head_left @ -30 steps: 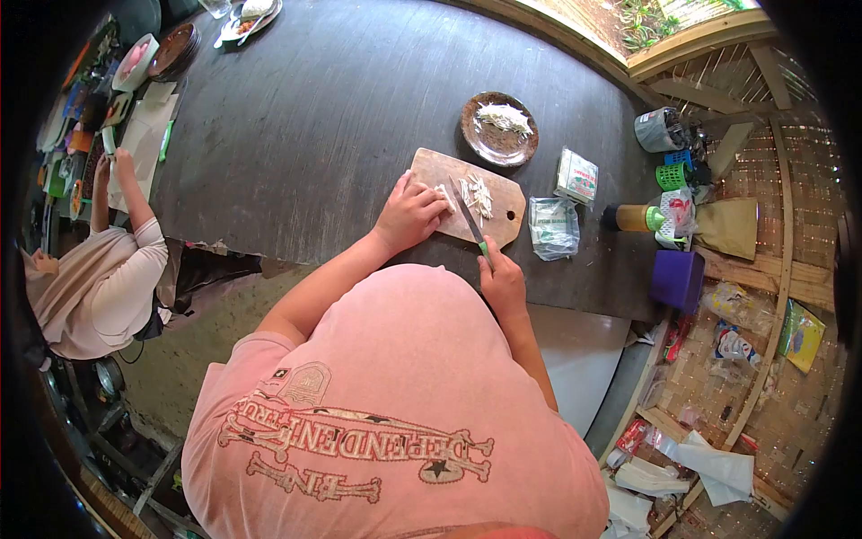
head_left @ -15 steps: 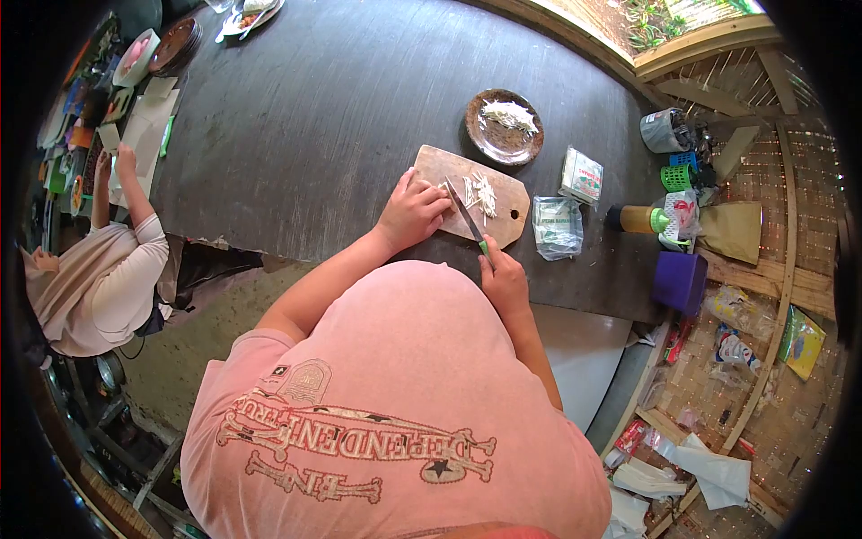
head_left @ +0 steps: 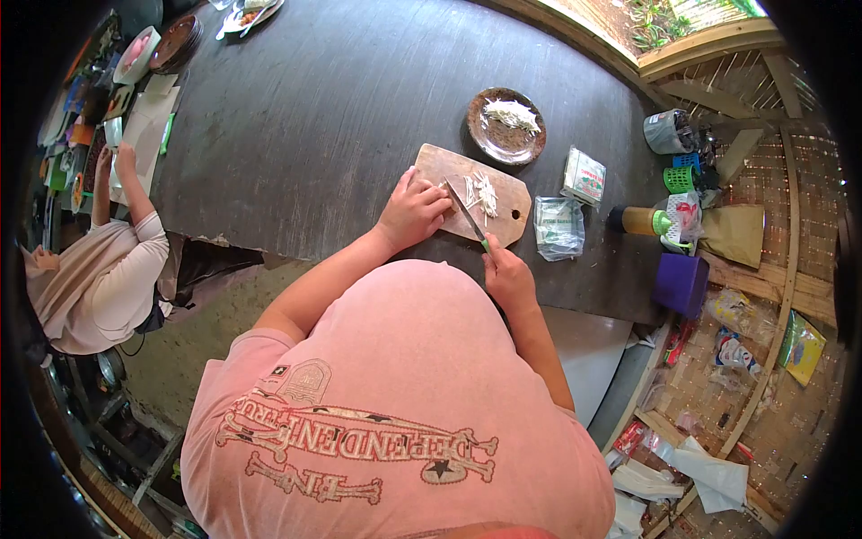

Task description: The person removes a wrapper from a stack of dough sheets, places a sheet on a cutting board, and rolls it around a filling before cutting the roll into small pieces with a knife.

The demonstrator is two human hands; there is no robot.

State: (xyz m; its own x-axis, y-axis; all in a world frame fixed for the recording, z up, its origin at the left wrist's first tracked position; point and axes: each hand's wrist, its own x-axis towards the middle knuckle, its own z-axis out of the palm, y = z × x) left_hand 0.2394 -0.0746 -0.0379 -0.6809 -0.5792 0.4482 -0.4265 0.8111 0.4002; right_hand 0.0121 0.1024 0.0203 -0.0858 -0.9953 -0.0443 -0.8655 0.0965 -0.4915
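A wooden cutting board [head_left: 503, 185] lies on the dark table, with thin white strips [head_left: 486, 195] on its middle. My left hand [head_left: 413, 212] rests at the board's left side, fingers curled down over something small that they mostly hide. In my right hand [head_left: 510, 273] is the green handle of a knife [head_left: 465, 212], whose blade reaches across the board, its tip beside my left fingertips. Beyond the board stands a brown plate [head_left: 505, 148] holding a heap of white strips [head_left: 512, 115].
Two plastic-wrapped packs [head_left: 584, 176] [head_left: 558, 228] lie right of the board. A bottle [head_left: 639, 220], baskets and a purple container [head_left: 680, 283] line the right edge. At the left, another person [head_left: 117, 269] works near stacked plates [head_left: 176, 43].
My right hand has shifted very slightly to the right with the knife. The other person at the left now has a pale object raised near their hands.
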